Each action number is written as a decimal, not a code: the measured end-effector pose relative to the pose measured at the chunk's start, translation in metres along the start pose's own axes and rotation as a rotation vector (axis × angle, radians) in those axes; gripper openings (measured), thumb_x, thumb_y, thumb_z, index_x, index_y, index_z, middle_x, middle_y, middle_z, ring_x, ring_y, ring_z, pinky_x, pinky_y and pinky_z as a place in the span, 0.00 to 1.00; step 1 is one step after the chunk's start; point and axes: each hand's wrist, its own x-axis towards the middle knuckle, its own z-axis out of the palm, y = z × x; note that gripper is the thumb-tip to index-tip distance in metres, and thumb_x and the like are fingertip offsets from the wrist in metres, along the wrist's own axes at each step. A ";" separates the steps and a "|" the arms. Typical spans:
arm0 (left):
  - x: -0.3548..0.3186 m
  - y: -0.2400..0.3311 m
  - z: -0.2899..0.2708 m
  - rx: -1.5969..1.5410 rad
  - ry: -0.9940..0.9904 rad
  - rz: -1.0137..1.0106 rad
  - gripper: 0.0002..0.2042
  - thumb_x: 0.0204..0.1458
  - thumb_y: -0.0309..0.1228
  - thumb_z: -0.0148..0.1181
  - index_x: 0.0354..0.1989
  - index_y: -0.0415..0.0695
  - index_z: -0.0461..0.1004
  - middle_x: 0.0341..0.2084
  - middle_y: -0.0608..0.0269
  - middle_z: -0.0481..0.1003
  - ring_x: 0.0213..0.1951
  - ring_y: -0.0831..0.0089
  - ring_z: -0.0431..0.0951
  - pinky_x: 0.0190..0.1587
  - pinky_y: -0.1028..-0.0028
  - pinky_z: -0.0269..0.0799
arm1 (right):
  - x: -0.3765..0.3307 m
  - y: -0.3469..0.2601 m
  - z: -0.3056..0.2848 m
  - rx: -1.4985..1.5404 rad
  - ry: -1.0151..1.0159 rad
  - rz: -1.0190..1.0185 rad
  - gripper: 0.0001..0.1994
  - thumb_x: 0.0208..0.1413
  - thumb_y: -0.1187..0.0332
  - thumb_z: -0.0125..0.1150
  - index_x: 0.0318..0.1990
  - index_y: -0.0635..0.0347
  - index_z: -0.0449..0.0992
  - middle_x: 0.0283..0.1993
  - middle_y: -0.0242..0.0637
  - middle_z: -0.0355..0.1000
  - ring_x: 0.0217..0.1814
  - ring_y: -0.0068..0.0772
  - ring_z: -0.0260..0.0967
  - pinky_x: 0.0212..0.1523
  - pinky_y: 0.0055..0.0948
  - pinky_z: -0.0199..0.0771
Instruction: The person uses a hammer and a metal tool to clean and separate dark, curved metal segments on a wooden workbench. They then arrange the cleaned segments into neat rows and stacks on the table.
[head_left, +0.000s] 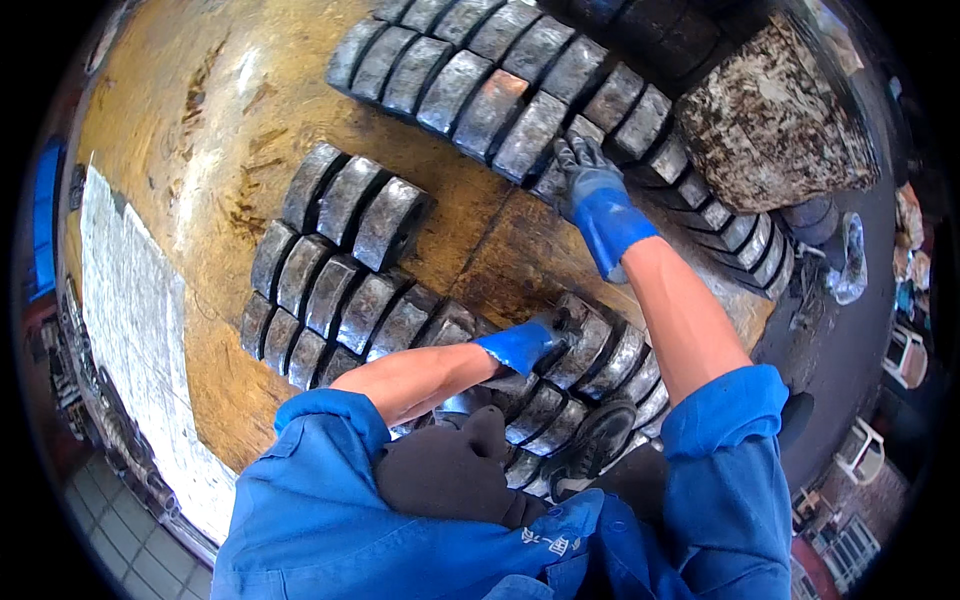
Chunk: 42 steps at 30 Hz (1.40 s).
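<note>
My right hand (pixel 588 172), in a blue and dark grey glove, is at the near edge of the far rows of curved metal blocks (pixel 530 138). Its fingers are curled over one grey block (pixel 551 186), partly covering it. My left hand (pixel 548 335), gloved the same way, reaches across in front of me to the near rows. It touches or nearly touches a worn, curved block (pixel 582 348) there. The left fingers are dark and mostly hidden against the metal. Three more curved blocks (pixel 350 203) stand side by side on top at the left of the near group.
Everything rests on a yellowish, stained board (pixel 230 200). A large rough, mottled slab (pixel 780 115) stands at the far right, beside blocks running down the right edge. A whitish sheet (pixel 140 330) covers the board's left side. My shoe (pixel 600 440) is by the near blocks.
</note>
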 end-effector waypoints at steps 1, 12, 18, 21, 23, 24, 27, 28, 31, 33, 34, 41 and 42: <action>-0.002 -0.010 -0.004 0.124 0.018 0.043 0.21 0.57 0.27 0.60 0.60 0.39 0.70 0.55 0.53 0.73 0.55 0.69 0.70 0.58 0.70 0.65 | 0.000 -0.004 -0.003 0.017 -0.037 0.008 0.42 0.54 0.57 0.60 0.75 0.48 0.47 0.79 0.44 0.40 0.81 0.47 0.37 0.76 0.46 0.43; -0.029 0.015 -0.094 -0.243 0.384 -0.126 0.23 0.57 0.36 0.65 0.58 0.36 0.71 0.49 0.55 0.78 0.49 0.70 0.75 0.53 0.71 0.70 | 0.014 0.001 0.002 -0.038 -0.001 0.038 0.46 0.51 0.57 0.65 0.75 0.52 0.47 0.79 0.44 0.38 0.81 0.46 0.35 0.75 0.45 0.43; -0.066 0.005 -0.158 0.153 0.672 -0.176 0.31 0.49 0.44 0.71 0.55 0.32 0.73 0.45 0.44 0.79 0.47 0.59 0.80 0.52 0.67 0.73 | 0.010 -0.007 -0.003 -0.013 -0.016 0.023 0.38 0.56 0.66 0.51 0.75 0.49 0.47 0.80 0.40 0.37 0.82 0.47 0.33 0.76 0.46 0.39; -0.095 0.034 -0.162 0.715 0.836 -0.285 0.39 0.47 0.52 0.68 0.62 0.36 0.67 0.51 0.42 0.76 0.54 0.53 0.77 0.56 0.64 0.72 | 0.011 0.000 0.004 -0.057 -0.004 0.004 0.47 0.49 0.54 0.67 0.75 0.53 0.47 0.79 0.44 0.38 0.81 0.48 0.35 0.75 0.46 0.42; -0.094 0.090 -0.151 0.879 0.789 -0.520 0.38 0.47 0.50 0.67 0.63 0.38 0.67 0.52 0.40 0.74 0.54 0.52 0.76 0.57 0.62 0.71 | 0.009 0.005 0.000 -0.035 -0.040 0.013 0.41 0.54 0.60 0.57 0.75 0.51 0.47 0.80 0.41 0.38 0.81 0.47 0.34 0.76 0.46 0.40; -0.099 0.069 -0.152 1.082 0.912 -0.145 0.39 0.45 0.49 0.68 0.64 0.40 0.66 0.52 0.41 0.75 0.52 0.49 0.77 0.56 0.60 0.71 | 0.006 -0.003 -0.006 -0.023 -0.058 0.002 0.38 0.56 0.63 0.53 0.75 0.51 0.48 0.80 0.40 0.38 0.82 0.47 0.33 0.76 0.46 0.40; -0.093 0.052 -0.150 1.354 0.780 -0.299 0.41 0.45 0.49 0.66 0.67 0.42 0.62 0.60 0.44 0.69 0.60 0.49 0.71 0.63 0.59 0.64 | 0.003 -0.002 -0.010 0.039 -0.021 -0.012 0.43 0.52 0.59 0.61 0.75 0.51 0.48 0.80 0.43 0.38 0.81 0.48 0.35 0.76 0.46 0.42; -0.088 0.046 -0.152 1.455 0.754 -0.231 0.42 0.45 0.49 0.66 0.68 0.43 0.61 0.62 0.45 0.67 0.62 0.50 0.69 0.64 0.58 0.62 | 0.005 0.002 -0.010 0.050 -0.011 -0.004 0.44 0.51 0.58 0.63 0.75 0.51 0.48 0.80 0.43 0.39 0.81 0.49 0.35 0.75 0.46 0.42; -0.072 0.024 -0.154 1.531 0.728 -0.091 0.41 0.46 0.50 0.63 0.68 0.42 0.61 0.65 0.44 0.63 0.66 0.52 0.63 0.68 0.55 0.55 | 0.009 0.023 -0.020 0.397 -0.132 -0.023 0.41 0.49 0.59 0.67 0.71 0.49 0.57 0.75 0.43 0.53 0.74 0.50 0.53 0.70 0.45 0.56; -0.062 0.029 -0.147 1.425 0.782 -0.023 0.37 0.47 0.49 0.62 0.65 0.40 0.66 0.63 0.43 0.65 0.64 0.48 0.65 0.66 0.53 0.57 | -0.003 0.024 -0.014 0.367 -0.036 -0.194 0.32 0.52 0.60 0.64 0.67 0.47 0.65 0.68 0.42 0.64 0.64 0.47 0.66 0.62 0.44 0.67; -0.060 0.029 -0.139 1.426 0.792 -0.016 0.35 0.48 0.47 0.63 0.62 0.40 0.68 0.62 0.42 0.66 0.62 0.47 0.67 0.65 0.53 0.59 | -0.021 0.014 -0.005 -0.030 0.146 -0.382 0.27 0.55 0.59 0.61 0.64 0.47 0.68 0.65 0.41 0.68 0.58 0.45 0.72 0.58 0.44 0.71; -0.074 0.025 -0.139 1.374 0.865 0.081 0.38 0.46 0.46 0.66 0.66 0.41 0.64 0.65 0.45 0.63 0.66 0.51 0.62 0.69 0.56 0.52 | -0.195 -0.027 0.076 0.024 -0.571 -0.534 0.09 0.41 0.68 0.61 0.30 0.52 0.86 0.34 0.49 0.80 0.37 0.49 0.79 0.38 0.44 0.78; -0.067 0.033 -0.140 1.393 0.862 0.136 0.39 0.45 0.46 0.66 0.66 0.41 0.63 0.65 0.46 0.62 0.67 0.51 0.61 0.70 0.56 0.52 | -0.222 0.003 0.173 0.116 -0.574 -0.650 0.08 0.36 0.65 0.62 0.26 0.52 0.85 0.30 0.48 0.79 0.33 0.50 0.79 0.34 0.45 0.77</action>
